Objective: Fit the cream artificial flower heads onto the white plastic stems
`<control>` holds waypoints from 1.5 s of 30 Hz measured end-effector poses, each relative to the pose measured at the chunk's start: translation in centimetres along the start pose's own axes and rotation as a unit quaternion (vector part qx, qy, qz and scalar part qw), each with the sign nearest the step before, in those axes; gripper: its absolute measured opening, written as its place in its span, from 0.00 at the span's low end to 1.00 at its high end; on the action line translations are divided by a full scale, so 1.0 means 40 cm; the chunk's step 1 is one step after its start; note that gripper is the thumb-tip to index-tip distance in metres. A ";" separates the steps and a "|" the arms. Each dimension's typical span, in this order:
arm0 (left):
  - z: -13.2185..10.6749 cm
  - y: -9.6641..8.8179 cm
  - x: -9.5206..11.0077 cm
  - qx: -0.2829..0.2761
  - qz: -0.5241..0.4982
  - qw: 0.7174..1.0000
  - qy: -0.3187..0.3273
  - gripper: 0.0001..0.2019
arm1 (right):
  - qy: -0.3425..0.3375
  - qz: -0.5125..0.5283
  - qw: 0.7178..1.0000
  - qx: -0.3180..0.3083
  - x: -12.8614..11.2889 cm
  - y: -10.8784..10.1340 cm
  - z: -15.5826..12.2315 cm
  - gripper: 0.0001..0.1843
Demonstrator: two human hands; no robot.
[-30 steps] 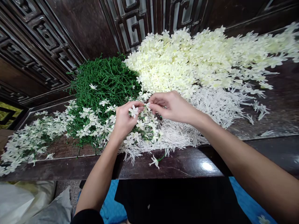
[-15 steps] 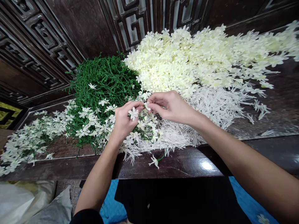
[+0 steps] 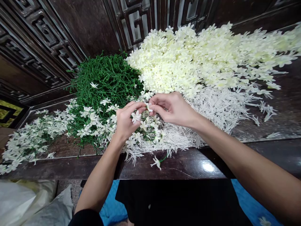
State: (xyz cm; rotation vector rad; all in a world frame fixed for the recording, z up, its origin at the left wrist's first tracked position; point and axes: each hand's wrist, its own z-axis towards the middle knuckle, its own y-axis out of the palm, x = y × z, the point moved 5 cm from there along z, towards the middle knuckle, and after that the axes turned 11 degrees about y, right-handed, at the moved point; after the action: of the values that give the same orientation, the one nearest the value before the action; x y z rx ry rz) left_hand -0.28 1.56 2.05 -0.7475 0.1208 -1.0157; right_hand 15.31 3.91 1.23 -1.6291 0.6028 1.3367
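My left hand [image 3: 129,118] is closed on an artificial flower stem, most of it hidden by the fingers. One white flower [image 3: 136,117] shows at the palm side of that hand. At the fingertips, my right hand [image 3: 172,108] pinches a second small white artificial flower [image 3: 149,107]. Both hands meet just above finished-looking flower sprigs [image 3: 150,127] with green stems. Behind them lies a heap of green plastic stems [image 3: 105,78]. To its right is a big pile of cream petals [image 3: 178,62], with white stamen pieces [image 3: 218,106] in front.
More flower sprigs [image 3: 35,135] spread along the bench at the left. A single sprig [image 3: 156,162] lies on the dark wooden bench edge [image 3: 188,166]. Carved wooden panelling [image 3: 91,25] rises behind. Pale sacks [image 3: 35,201] sit below at the lower left.
Both hands stay together in nearly the same pose, working at the same flower. The whole view has shifted slightly to the right; the piles look unchanged.
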 end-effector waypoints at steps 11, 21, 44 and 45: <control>0.002 0.003 -0.005 -0.004 -0.047 0.998 -0.029 0.12 | 0.029 0.052 0.998 -0.033 0.002 -0.014 0.004 0.07; 0.008 0.001 0.006 -0.018 -0.003 1.000 -0.011 0.11 | 0.041 0.037 0.998 -0.014 -0.013 -0.021 0.002 0.09; 0.003 0.004 -0.014 -0.013 -0.044 0.998 -0.052 0.09 | 0.022 0.015 0.999 0.023 -0.004 -0.032 0.005 0.04; 0.002 0.004 -0.015 -0.017 -0.045 0.997 -0.053 0.10 | 0.018 0.004 1.000 0.025 -0.005 -0.030 0.005 0.04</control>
State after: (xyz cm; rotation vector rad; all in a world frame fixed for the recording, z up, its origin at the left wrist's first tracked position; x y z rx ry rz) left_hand -0.45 2.15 1.86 -0.8414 0.0123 -1.0602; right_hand 16.15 4.62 1.82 -1.6148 0.6611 1.2900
